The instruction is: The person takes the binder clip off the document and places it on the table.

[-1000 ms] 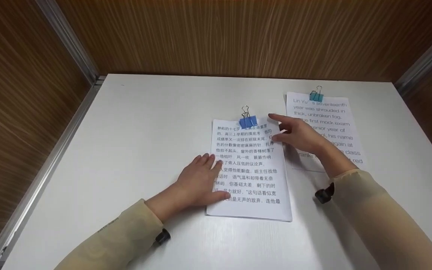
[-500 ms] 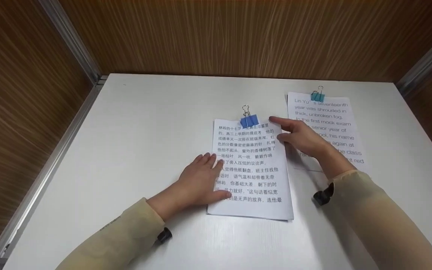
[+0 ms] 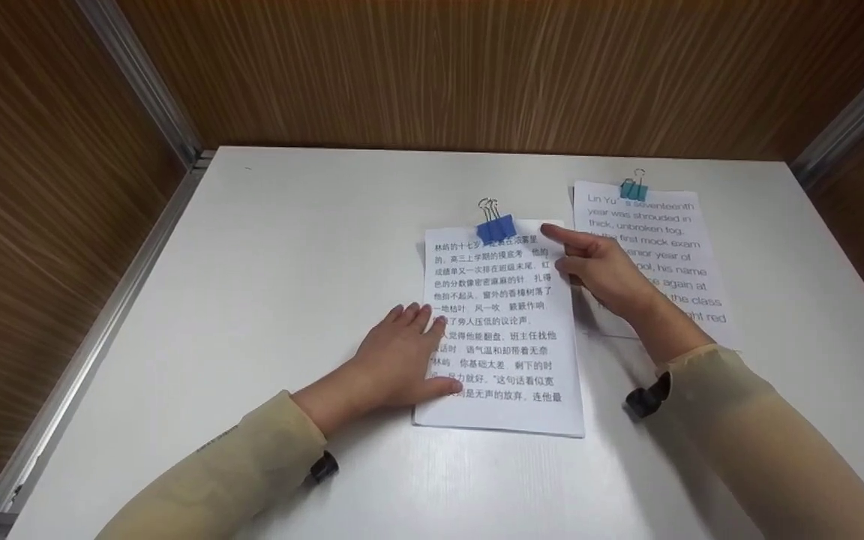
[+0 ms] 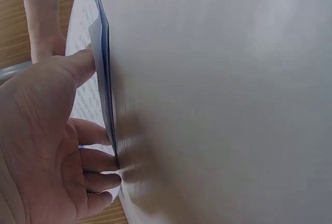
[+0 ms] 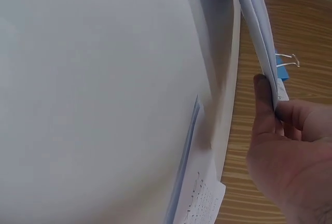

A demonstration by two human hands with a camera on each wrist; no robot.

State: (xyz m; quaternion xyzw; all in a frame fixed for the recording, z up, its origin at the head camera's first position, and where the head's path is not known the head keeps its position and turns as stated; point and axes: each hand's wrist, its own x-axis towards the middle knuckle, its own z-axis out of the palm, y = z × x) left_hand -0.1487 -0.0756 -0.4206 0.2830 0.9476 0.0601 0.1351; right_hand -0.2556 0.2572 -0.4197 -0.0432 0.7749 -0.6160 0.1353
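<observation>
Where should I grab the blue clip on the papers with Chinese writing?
Probably by the two wire loops of the blue clip, coming from the far edge. They stick out past the paper stack over bare table, away from the left hand and right hand.

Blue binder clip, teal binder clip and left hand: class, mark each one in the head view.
Blue binder clip [image 3: 496, 229]: head view, on its blue body.
Teal binder clip [image 3: 634, 191]: head view, on its teal body.
Left hand [image 3: 400, 364]: head view, on the back of the hand.
</observation>
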